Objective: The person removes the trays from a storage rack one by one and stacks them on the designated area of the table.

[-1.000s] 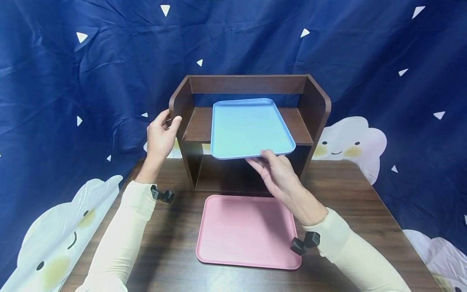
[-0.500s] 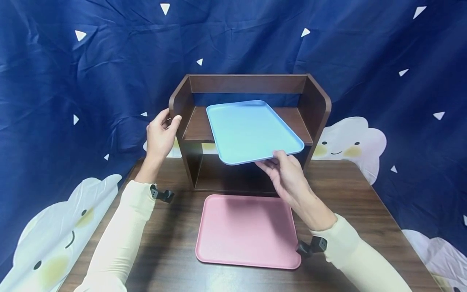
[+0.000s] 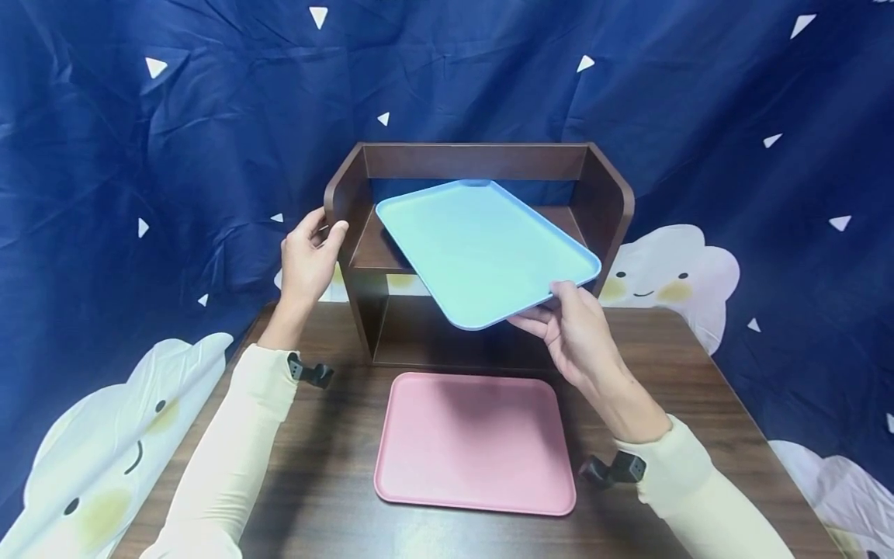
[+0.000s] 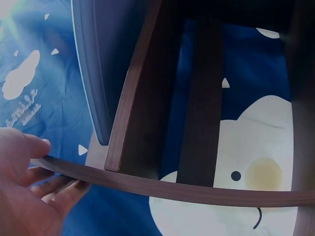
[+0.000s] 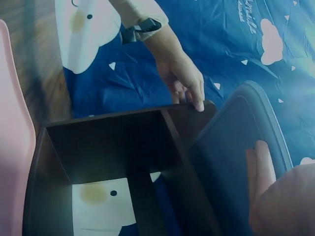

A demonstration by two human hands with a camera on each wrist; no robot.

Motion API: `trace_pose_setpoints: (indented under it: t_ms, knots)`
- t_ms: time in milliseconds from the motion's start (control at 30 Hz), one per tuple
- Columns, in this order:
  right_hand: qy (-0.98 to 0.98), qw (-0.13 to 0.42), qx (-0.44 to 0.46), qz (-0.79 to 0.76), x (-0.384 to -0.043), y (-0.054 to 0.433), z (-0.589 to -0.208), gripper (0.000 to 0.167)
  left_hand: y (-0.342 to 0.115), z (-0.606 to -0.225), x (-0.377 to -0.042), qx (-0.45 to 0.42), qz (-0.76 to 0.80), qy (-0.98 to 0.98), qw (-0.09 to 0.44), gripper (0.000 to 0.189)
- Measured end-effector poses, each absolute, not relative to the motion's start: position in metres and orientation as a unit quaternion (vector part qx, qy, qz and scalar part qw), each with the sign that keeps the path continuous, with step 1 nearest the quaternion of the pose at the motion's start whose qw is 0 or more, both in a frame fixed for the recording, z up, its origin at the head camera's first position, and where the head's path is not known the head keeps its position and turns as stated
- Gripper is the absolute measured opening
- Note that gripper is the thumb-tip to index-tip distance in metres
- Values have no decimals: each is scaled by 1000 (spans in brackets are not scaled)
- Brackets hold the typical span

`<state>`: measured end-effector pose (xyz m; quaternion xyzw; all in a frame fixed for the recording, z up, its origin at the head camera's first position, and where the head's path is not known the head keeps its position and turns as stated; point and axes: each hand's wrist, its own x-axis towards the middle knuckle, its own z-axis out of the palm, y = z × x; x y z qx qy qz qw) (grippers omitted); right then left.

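Note:
A light blue tray (image 3: pixel 482 248) is pinched at its front right edge by my right hand (image 3: pixel 576 334), thumb on top and fingers underneath. It hangs turned at an angle over the upper board of a dark brown wooden shelf (image 3: pixel 475 161), its near corner jutting past the front. With my left hand (image 3: pixel 307 256) I grip the front edge of the shelf's left side panel. In the left wrist view the thumb and fingers (image 4: pixel 66 196) lie on either side of that panel. The right wrist view shows fingers (image 5: pixel 265 164) flat against the tray's underside.
On the brown wooden table (image 3: pixel 649 373) a pink tray (image 3: pixel 475 446) lies flat in front of the shelf. The shelf's lower compartment (image 3: pixel 447 334) faces forward. Behind everything hangs a blue curtain (image 3: pixel 209 116) with white triangles and smiling clouds.
The blue tray has turned counterclockwise, its near right part moving right along with my right hand. My left hand stays in place on the shelf's side panel.

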<state>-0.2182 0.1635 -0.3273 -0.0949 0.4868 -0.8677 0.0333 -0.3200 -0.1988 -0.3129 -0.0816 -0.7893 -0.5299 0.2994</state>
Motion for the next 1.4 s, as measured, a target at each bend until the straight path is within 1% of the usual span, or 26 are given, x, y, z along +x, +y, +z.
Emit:
trace_pose_setpoints:
  t_ms: [400,667,833,1000,1100,1300,1367,1400]
  knots:
    - [478,31,-129,-868,-211,184,-324,37,-198,-312,-318,-79,-532,-791,293,41]
    - [455,45,-140,-878,-204,203,-326,41,-198,-314,-320,-75,-526,-794,296,40]
    - [456,53,-132,-879,-199,215,-328,46,-198,-314,-321,-75,-523,-795,297,40]
    - [495,53,-132,-857,-195,224,-331,57,-199,-315,-321,-77,-525,-795,294,41]
    - [535,49,-105,-837,-193,229,-333,59,-199,-315,-320,-79,-527,-794,292,41]
    - [603,55,-50,-794,-187,240,-338,75,-198,-314,-320,-78,-525,-795,294,40]
    - [607,58,-41,-791,-185,243,-341,76,-198,-313,-319,-76,-525,-795,293,40]
    - [607,58,-36,-792,-184,245,-342,73,-198,-313,-319,-75,-526,-796,292,40]
